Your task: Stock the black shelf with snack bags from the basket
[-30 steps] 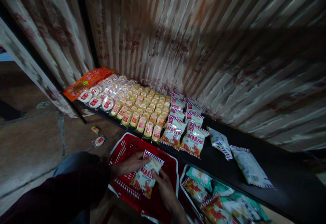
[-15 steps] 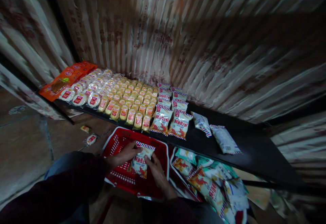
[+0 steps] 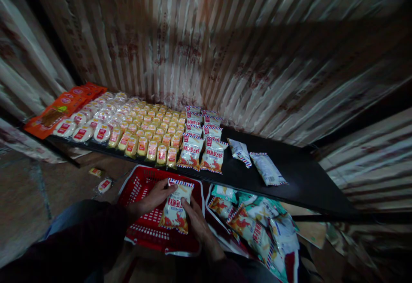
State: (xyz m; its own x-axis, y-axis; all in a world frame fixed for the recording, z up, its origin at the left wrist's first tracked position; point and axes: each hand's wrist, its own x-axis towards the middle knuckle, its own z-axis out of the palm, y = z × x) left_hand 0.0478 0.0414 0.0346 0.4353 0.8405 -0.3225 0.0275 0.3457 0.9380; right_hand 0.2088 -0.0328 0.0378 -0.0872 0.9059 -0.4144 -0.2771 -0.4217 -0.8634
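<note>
View swung right | snack bag (image 3: 174,213): white-orange, red lettering, striped top

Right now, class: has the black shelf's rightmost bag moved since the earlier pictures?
No: the rightmost bag keeps its place on the black shelf; the view shifted.

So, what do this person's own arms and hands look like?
The left hand and right hand are bare, with no gloves or cables visible. The left sleeve is long and very dark, perhaps maroon; the right sleeve looks dark too, mostly lost in shadow.
</note>
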